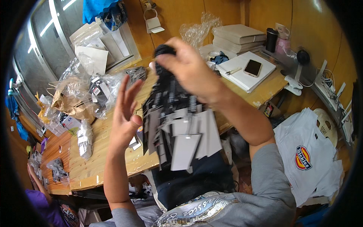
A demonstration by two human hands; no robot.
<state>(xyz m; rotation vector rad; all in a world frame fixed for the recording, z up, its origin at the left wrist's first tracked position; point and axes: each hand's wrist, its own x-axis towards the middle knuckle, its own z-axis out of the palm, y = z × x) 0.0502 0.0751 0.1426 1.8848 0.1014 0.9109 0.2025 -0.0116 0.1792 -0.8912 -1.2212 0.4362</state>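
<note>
My right hand (pixel 189 68) is raised over the near table edge and grips the top of a thick bunch of hang tags (pixel 186 151) by their gathered black cords. The grey-white cards dangle below it, fanned out above my lap and somewhat blurred. To the left of the bunch, my left hand (pixel 126 117) is lifted with its fingers spread, holding nothing. Behind the tags, a few small cards on the wooden table (pixel 113 166) are partly hidden.
Clear plastic bags and a brown paper bag (pixel 72 100) crowd the table's left. A phone (pixel 252 68) lies on white sheets at the back right, near stacked paper (pixel 238 36) and a black cup (pixel 271 39). White T-shirts (pixel 298 151) hang at right. Another person's arm (pixel 38 181) shows at lower left.
</note>
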